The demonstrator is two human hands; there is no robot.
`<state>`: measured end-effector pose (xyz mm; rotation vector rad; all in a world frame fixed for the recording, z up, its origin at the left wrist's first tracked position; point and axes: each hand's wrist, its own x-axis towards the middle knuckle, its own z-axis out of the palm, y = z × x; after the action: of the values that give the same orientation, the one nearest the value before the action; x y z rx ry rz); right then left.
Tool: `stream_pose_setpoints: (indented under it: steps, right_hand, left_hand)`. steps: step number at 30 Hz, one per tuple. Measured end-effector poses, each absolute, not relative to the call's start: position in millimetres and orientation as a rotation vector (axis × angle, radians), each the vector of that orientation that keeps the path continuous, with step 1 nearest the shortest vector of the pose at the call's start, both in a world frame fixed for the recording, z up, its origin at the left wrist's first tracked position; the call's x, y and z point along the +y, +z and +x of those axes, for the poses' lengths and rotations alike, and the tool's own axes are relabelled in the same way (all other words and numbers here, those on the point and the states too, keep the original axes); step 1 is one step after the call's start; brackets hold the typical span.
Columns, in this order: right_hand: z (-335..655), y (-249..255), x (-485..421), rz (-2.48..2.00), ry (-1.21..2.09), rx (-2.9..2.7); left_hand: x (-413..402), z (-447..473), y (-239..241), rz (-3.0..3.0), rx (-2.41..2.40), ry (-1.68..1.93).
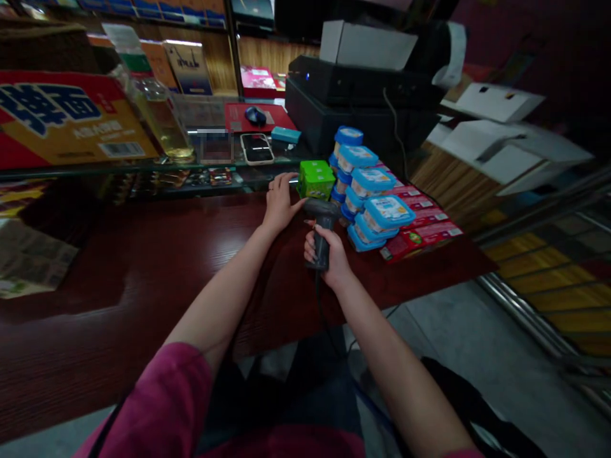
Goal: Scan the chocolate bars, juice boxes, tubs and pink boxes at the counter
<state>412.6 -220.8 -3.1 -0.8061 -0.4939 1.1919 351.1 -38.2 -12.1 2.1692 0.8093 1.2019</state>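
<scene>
Wrapping the right hand (334, 254) snugly round the handle of the dark scanner (325, 215), holding its head just in front of the green box (317, 180) on the wooden counter (157, 254), near the blue-lidded tubs (387, 211). Spreading the left hand (279, 205) at the box's left edge, not showing clearly whether touching. Probably wanting a steady wrist here, squaring to the print, leaving that thumb out of the scanner's line.
</scene>
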Motion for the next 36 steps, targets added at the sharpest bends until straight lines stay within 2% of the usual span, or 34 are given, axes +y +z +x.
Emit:
stream_pose_setpoints:
  steps: [6, 27, 31, 36]
  right_hand:
    - [410, 1, -221, -0.790, 1.209, -0.472]
    - [413, 9, -234, -0.895, 1.015, -0.638]
    - [412, 12, -236, -0.897, 1.046, -0.632]
    - [403, 18, -219, -0.919, 1.240, -0.659]
  left_hand:
    - [-4, 365, -27, 2.147, 0.686, 0.946]
    - [-20, 338, -31, 1.989, 0.530, 0.865]
    - [-20, 304, -35, 1.730, 0.519, 0.948]
    - [-21, 205, -33, 1.408, 0.585, 0.938]
